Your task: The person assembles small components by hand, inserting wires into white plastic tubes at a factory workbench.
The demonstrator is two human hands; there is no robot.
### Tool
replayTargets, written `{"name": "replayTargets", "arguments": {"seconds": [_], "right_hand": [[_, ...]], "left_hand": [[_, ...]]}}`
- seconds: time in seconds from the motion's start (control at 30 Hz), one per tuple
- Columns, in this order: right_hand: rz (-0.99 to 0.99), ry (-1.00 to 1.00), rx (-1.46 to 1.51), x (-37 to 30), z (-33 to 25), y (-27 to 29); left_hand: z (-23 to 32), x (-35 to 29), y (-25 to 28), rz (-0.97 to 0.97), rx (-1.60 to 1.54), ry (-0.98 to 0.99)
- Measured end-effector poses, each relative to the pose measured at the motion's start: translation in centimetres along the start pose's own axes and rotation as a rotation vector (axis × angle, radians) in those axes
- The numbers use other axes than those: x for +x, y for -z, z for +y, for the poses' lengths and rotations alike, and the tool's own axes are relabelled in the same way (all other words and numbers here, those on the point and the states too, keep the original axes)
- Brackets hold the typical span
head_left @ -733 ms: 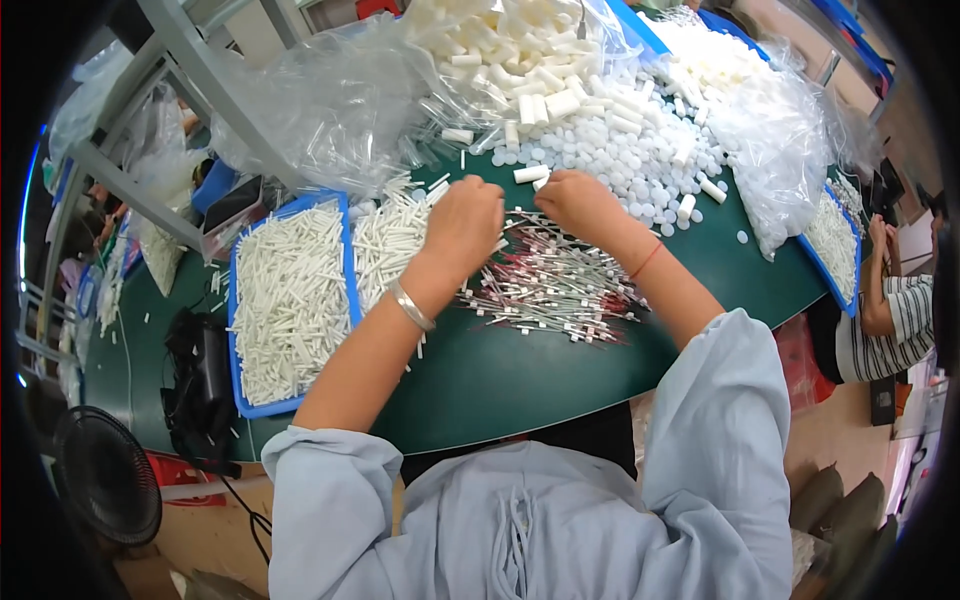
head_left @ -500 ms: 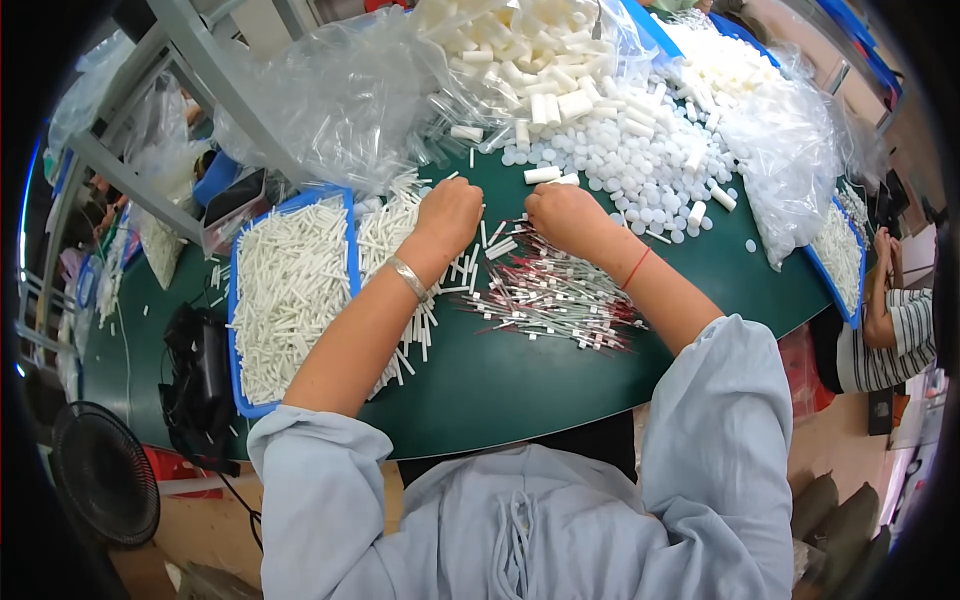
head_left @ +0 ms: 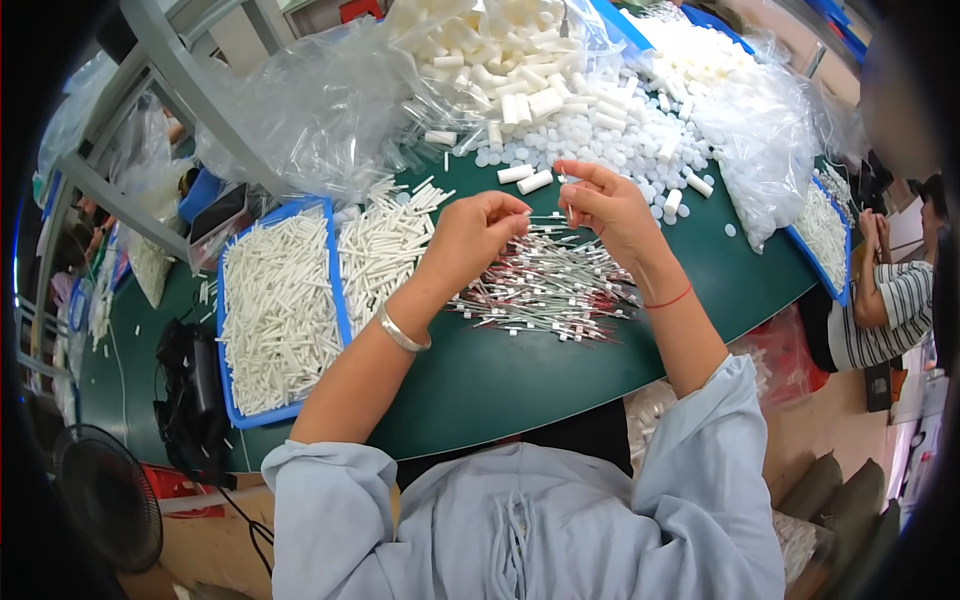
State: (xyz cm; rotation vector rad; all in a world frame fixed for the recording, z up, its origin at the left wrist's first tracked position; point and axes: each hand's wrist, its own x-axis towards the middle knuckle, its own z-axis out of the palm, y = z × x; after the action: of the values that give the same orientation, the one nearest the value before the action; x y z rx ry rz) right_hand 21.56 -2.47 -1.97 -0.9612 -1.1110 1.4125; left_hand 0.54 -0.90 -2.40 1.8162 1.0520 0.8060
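Over the pile of thin red-and-white sticks (head_left: 560,290), my left hand (head_left: 472,238) is pinched closed. A small white tip shows at its fingertips, too small to name. Just to the right, my right hand (head_left: 618,218) pinches a thin pale stick (head_left: 570,208) between thumb and fingers, with the index finger raised. Both hands are close together but apart. Short white tubes (head_left: 385,240) lie loose left of the sticks, beside a blue tray (head_left: 337,270) full of the same tubes. Two thicker white cylinders (head_left: 534,183) rest just beyond my hands.
Small translucent discs (head_left: 610,155) and a bag of thick white cylinders (head_left: 500,50) cover the far side of the green table (head_left: 450,385). Clear plastic bags (head_left: 320,110) lie behind the tray. A grey metal frame (head_left: 190,80) and black fan (head_left: 105,495) stand left. A person (head_left: 875,300) sits at right.
My hands have come together above the stick pile. The left hand moved right, away from the loose tubes; the right hand lifted and turned, its fingers now showing a thin stick.
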Motion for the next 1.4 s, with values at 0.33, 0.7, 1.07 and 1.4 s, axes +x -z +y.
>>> {"name": "replayTargets", "arguments": {"seconds": [0.33,0.7,1.07,1.4], "right_hand": [[0.082,0.157,0.144,-2.4,0.8,-0.3],[0.004,0.267,-0.097,-2.9,2.3,-0.8],[0.041,0.171,-0.074,-2.6,3.3,0.1],[-0.009,0.163,-0.102,-3.1,3.2,0.4]], "left_hand": [[2.1,-1.7,-3.0,-0.044,-0.394,0.172],[1.1,-1.8,-3.8,0.052,-0.393,0.159],[0.4,-2.1,-4.5,0.193,-0.228,0.094],[0.7,-2.0,-3.6,0.019,-0.420,0.199]]}}
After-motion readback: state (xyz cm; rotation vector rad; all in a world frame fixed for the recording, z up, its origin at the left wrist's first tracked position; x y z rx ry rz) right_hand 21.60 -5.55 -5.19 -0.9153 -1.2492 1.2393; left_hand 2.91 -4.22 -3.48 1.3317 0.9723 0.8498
